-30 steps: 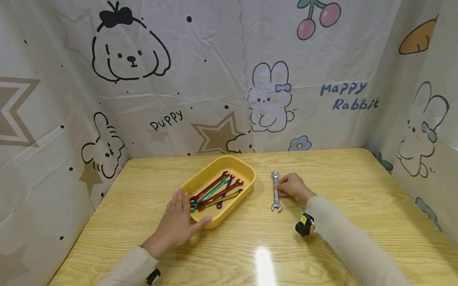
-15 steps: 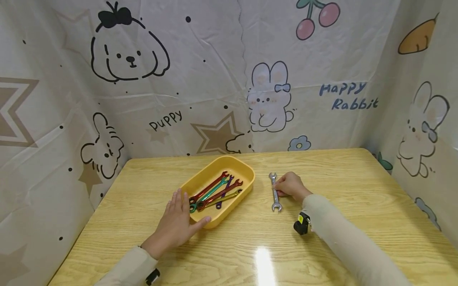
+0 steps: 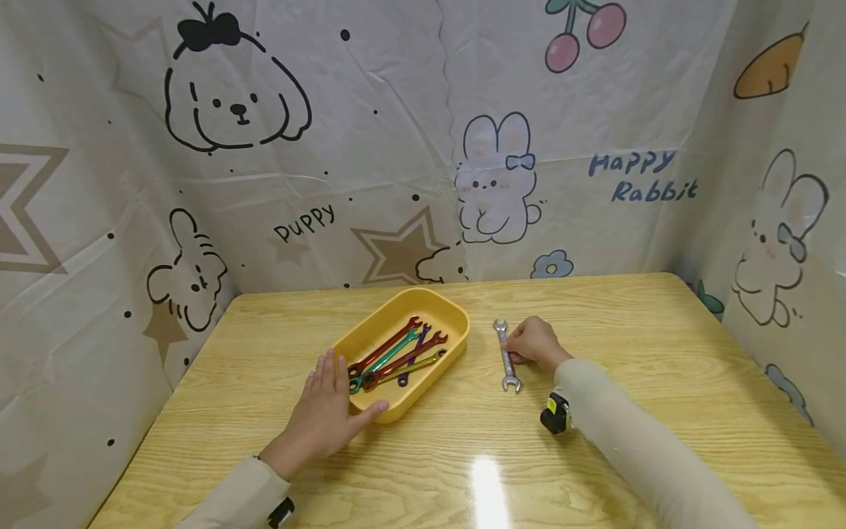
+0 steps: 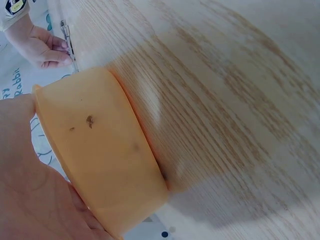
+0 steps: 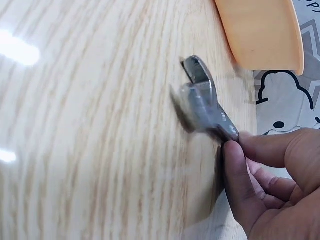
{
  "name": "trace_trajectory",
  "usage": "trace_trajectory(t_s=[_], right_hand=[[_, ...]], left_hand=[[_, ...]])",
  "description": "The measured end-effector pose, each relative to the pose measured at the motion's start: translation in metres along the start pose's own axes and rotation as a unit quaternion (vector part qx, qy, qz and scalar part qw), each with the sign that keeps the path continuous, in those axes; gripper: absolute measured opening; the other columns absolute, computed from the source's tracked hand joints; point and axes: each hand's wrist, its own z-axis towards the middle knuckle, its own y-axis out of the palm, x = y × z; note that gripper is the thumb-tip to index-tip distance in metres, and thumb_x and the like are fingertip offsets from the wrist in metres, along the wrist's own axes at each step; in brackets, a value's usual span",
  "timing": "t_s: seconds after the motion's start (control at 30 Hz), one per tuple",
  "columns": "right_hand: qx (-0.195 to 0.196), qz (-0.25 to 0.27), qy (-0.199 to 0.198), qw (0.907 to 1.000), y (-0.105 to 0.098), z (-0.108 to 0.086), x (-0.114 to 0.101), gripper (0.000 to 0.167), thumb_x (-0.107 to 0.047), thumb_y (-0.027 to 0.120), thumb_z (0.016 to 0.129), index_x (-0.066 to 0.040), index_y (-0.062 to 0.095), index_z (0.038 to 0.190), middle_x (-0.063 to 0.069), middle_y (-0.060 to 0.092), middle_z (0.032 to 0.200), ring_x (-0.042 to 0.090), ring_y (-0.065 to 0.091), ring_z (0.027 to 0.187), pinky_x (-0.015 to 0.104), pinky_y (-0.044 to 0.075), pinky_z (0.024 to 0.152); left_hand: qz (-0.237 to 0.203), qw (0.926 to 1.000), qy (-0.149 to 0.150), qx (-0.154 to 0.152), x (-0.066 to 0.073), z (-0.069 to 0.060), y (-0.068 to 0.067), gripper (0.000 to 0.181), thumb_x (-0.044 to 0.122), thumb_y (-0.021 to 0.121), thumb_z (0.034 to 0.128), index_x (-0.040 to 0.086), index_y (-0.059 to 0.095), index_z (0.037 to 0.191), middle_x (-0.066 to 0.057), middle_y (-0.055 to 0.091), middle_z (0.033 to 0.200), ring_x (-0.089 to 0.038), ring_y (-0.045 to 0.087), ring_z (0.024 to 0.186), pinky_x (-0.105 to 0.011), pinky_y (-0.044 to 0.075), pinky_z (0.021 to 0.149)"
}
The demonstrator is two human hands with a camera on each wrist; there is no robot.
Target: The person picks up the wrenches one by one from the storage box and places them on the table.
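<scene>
A silver double open-ended wrench is in my right hand, pinched between thumb and fingers near its middle. In the right wrist view the wrench points away from the fingers, its near end blurred. My left hand lies with straight, spread fingers against the left end of a yellow plastic tray, thumb at the near rim. Several coloured wrenches lie inside the tray: two red, a green one, a purple one and a yellow one.
The tray stands on a wood-grain table, left of the silver wrench. A printed cloth hangs behind the table and along both sides. Light reflects off the tabletop near the front.
The far end of the silver wrench has swung slightly left in my right hand, which shifted a little left too. My left hand and the tray stay where they were.
</scene>
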Motion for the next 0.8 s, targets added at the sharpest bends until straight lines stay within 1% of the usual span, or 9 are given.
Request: trace_trajectory(t_s=[0.13, 0.3, 0.6, 0.8], right_hand=[[0.004, -0.010, 0.006, 0.9999, 0.0004, 0.0017, 0.0003, 0.012, -0.004, 0.071, 0.084, 0.004, 0.063, 0.082, 0.007, 0.064, 0.068, 0.006, 0.057, 0.049, 0.018, 0.050, 0.049], [0.005, -0.006, 0.012, 0.9999, 0.0006, 0.0034, 0.0002, 0.011, -0.003, 0.071, 0.084, 0.005, 0.063, 0.082, 0.008, 0.064, 0.070, 0.006, 0.058, 0.050, 0.018, 0.050, 0.049], [0.006, -0.013, 0.006, 0.9999, -0.0005, 0.0021, -0.0007, 0.012, -0.004, 0.071, 0.085, 0.006, 0.065, 0.084, 0.008, 0.065, 0.071, 0.006, 0.058, 0.050, 0.018, 0.050, 0.049], [0.010, -0.018, 0.009, 0.9997, -0.0010, 0.0015, -0.0013, 0.012, -0.005, 0.072, 0.085, 0.005, 0.065, 0.083, 0.008, 0.065, 0.071, 0.006, 0.058, 0.051, 0.018, 0.050, 0.049]], left_hand=[[0.000, 1.0000, 0.002, 0.004, 0.0006, -0.0004, -0.0011, 0.114, 0.081, 0.035, 0.0834, -0.013, 0.016, 0.147, -0.032, 0.001, 0.154, -0.046, 0.002, 0.143, -0.058, 0.012, 0.114], [0.001, 1.0000, -0.003, 0.000, 0.0016, -0.0007, -0.0024, 0.115, 0.081, 0.034, 0.0830, -0.013, 0.016, 0.147, -0.031, 0.001, 0.155, -0.046, 0.002, 0.143, -0.058, 0.012, 0.114], [-0.004, 1.0000, 0.004, 0.007, 0.0021, -0.0011, -0.0045, 0.113, 0.079, 0.036, 0.0844, -0.014, 0.017, 0.146, -0.033, 0.002, 0.154, -0.047, 0.003, 0.143, -0.058, 0.012, 0.114], [0.001, 1.0000, 0.003, 0.007, 0.0016, -0.0003, -0.0042, 0.114, 0.080, 0.035, 0.0837, -0.014, 0.018, 0.146, -0.033, 0.003, 0.154, -0.047, 0.004, 0.143, -0.059, 0.014, 0.113]])
